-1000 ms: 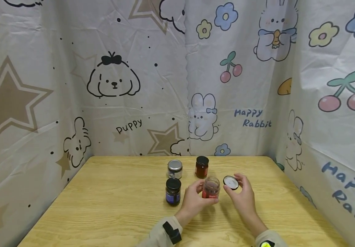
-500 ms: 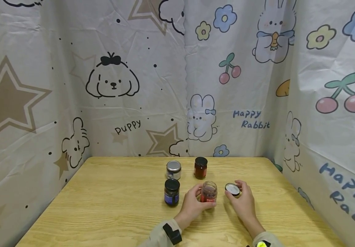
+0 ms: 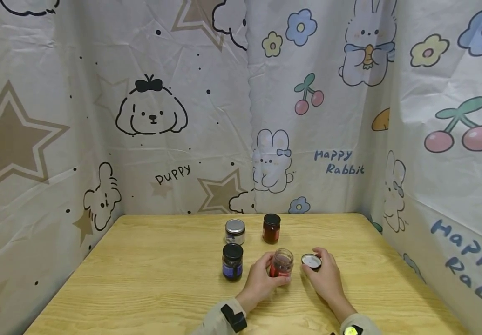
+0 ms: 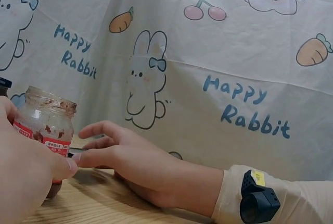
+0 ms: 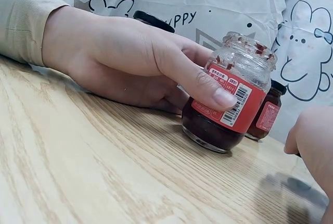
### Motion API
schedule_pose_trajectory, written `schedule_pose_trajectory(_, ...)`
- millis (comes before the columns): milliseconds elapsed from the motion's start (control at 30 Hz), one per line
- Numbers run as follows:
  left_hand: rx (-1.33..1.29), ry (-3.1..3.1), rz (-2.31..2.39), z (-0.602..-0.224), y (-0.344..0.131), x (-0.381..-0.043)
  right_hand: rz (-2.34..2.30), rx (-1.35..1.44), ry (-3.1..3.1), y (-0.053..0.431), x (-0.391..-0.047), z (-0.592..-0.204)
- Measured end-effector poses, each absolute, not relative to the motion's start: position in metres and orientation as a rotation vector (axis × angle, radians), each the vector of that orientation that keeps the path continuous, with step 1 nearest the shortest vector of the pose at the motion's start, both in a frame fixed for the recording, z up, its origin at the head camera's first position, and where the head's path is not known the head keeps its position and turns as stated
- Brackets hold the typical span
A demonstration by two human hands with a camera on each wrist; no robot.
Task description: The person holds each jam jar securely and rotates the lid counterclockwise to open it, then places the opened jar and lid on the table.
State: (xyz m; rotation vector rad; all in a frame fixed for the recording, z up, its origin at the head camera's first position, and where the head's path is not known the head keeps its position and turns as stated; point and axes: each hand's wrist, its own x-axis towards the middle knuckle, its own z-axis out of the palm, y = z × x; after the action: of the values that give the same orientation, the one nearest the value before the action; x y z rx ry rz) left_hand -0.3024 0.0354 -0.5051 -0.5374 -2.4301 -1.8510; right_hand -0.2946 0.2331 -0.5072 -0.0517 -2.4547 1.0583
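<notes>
In the head view, the left hand (image 3: 261, 277) is holding a lidless, round clear-glass jar with a red label (image 3: 281, 264) over the pale wooden table (image 3: 161, 270), while the right hand (image 3: 326, 279) is pinching a shallow, round black lid with a white inside (image 3: 311, 261) by its edge. In the left wrist view, reddish smears (image 4: 61, 133) are clinging to the glass, so the mouth is probably slippery. In the right wrist view, dark red contents (image 5: 208, 128) are likely weighting the stiff, breakable jar low, favouring a grip round its labelled body; the lid is presumably handling light and rigid.
</notes>
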Motion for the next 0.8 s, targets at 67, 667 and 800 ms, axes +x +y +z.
schedule_pose_trajectory(67,-0.538,-2.446,-1.826,-0.5054,0.0352,-0.3029,1.05,-0.061,-2.472,0.2331,-0.2943,-0.5072)
schedule_pose_trajectory(667,-0.489,-2.547,-1.68,-0.5051,0.0331,-0.2986,0.953,-0.081,-2.578,0.2301,-0.2908,-0.5065)
schedule_pose_trajectory(800,-0.507,-2.518,-1.688,-0.5053,0.0314,-0.2989,0.901,-0.069,-2.614,0.23,-0.29,-0.5056)
